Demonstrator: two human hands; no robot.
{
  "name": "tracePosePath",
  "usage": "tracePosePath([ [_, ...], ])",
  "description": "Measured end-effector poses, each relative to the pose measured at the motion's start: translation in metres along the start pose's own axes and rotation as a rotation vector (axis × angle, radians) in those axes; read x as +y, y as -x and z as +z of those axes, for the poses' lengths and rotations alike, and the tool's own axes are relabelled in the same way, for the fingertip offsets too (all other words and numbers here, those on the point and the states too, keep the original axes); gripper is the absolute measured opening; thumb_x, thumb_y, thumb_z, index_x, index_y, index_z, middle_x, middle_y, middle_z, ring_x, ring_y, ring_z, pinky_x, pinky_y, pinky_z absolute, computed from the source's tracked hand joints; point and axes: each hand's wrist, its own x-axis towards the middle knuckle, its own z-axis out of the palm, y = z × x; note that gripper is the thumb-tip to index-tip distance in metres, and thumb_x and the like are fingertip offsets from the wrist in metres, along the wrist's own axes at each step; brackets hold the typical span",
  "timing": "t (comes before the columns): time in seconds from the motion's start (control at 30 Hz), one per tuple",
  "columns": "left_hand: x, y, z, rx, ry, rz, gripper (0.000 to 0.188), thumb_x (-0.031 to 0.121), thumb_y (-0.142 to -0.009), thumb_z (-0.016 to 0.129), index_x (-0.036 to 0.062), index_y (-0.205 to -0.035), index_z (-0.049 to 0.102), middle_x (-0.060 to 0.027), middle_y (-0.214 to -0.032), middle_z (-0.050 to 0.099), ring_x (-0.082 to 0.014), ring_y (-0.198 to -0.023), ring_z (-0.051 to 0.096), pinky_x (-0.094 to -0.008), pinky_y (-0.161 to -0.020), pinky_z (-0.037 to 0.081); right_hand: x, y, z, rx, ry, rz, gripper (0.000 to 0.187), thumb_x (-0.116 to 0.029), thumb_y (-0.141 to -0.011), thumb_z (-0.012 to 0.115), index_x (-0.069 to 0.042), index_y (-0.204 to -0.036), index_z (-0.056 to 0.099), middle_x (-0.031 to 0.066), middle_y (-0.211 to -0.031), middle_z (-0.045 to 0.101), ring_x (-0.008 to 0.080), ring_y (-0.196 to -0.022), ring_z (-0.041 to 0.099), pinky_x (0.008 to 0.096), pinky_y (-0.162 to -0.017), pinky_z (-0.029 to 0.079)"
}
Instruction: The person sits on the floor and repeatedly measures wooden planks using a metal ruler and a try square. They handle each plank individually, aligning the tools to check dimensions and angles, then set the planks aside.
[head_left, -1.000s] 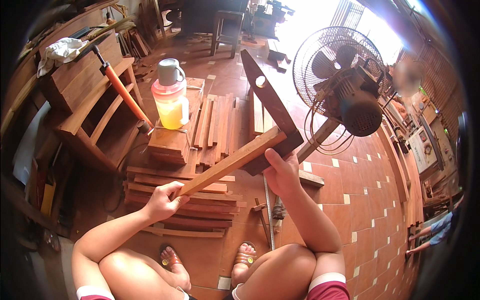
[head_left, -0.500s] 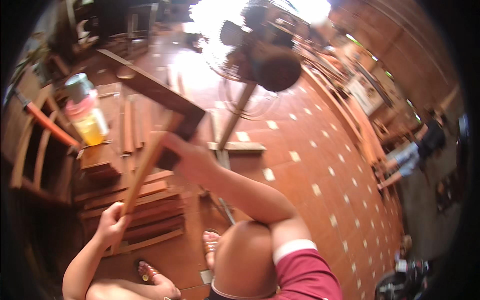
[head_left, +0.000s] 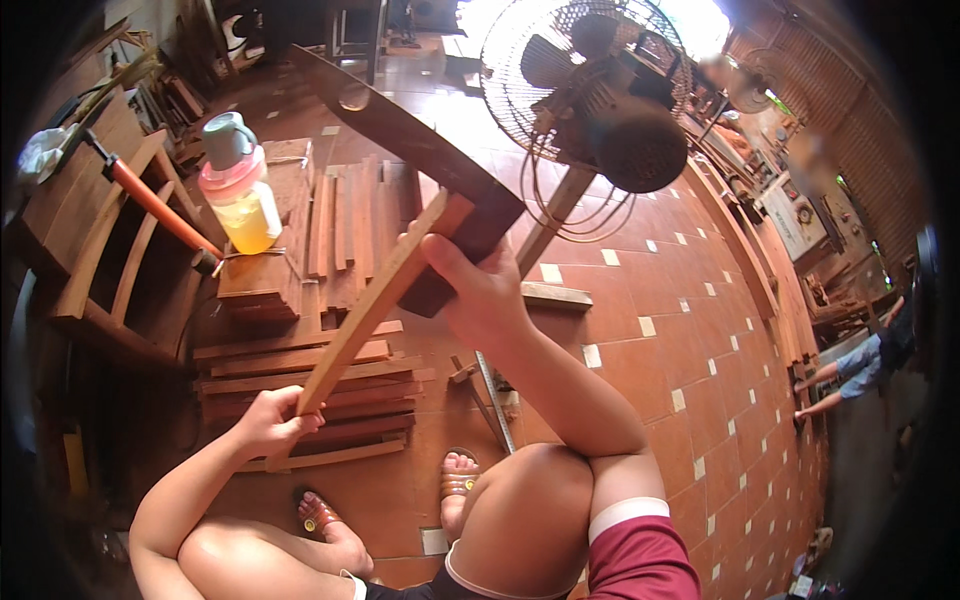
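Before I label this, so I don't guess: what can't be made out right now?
Head view:
Right hand: several fingers, behind the wooden strip and dark L-shaped square.
Fan: top of its cage, cut off by the upper edge.
Bright opening: what lies beyond, washed out by glare.

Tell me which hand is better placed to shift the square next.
Probably the right hand: it grips the square near the strip's upper end. The left hand holds the strip's lower end, away from the square.
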Motion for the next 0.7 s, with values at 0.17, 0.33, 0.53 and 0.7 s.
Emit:
tracePosePath([
  [0.17, -0.003, 0.004, 0.002, -0.091, 0.029, -0.037, 0.025, 0.015, -0.096, 0.067, 0.0001, -0.115, 0.060, -0.0071, -0.096, 0.069, -0.0126, -0.088, 0.065, -0.0308, -0.081, 0.055, -0.006, -0.003, 0.005, -0.012, 0.000, 0.027, 0.034, -0.001, -0.092, 0.067, -0.005, -0.124, 0.055, 0.0122, -0.120, 0.064, 0.0252, -0.113, 0.064, 0.0409, -0.096, 0.055],
  [0.33, 0.001, 0.003, 0.005, -0.157, 0.055, -0.028, 0.026, 0.018, -0.097, 0.066, 0.0015, -0.116, 0.060, -0.0072, -0.097, 0.069, -0.0126, -0.088, 0.065, -0.0311, -0.081, 0.054, -0.008, -0.001, 0.006, 0.009, 0.001, 0.054, 0.038, -0.001, -0.093, 0.066, -0.004, -0.128, 0.054, 0.0141, -0.129, 0.061, 0.0270, -0.122, 0.060, 0.0417, -0.100, 0.054],
  [0.53, 0.008, 0.005, 0.006, -0.206, 0.138, -0.082, 0.027, 0.021, -0.098, 0.065, 0.0010, -0.116, 0.059, -0.0063, -0.096, 0.068, -0.0132, -0.090, 0.064, -0.0318, -0.082, 0.054, 0.000, 0.000, -0.001, -0.070, -0.075, 0.245, 0.052, 0.004, -0.089, 0.067, -0.003, -0.137, 0.047, 0.0146, -0.135, 0.058, 0.0287, -0.130, 0.053, 0.0437, -0.110, 0.046],
  [0.7, 0.006, 0.009, 0.006, -0.224, 0.168, -0.095, 0.026, 0.022, -0.099, 0.063, 0.0025, -0.117, 0.059, -0.0057, -0.097, 0.067, -0.0127, -0.089, 0.063, -0.0310, -0.082, 0.053, 0.009, 0.001, 0.003, -0.055, -0.118, 0.285, 0.055, 0.007, -0.089, 0.065, -0.004, -0.139, 0.045, 0.0151, -0.136, 0.058, 0.0296, -0.131, 0.053, 0.0438, -0.112, 0.044],
])
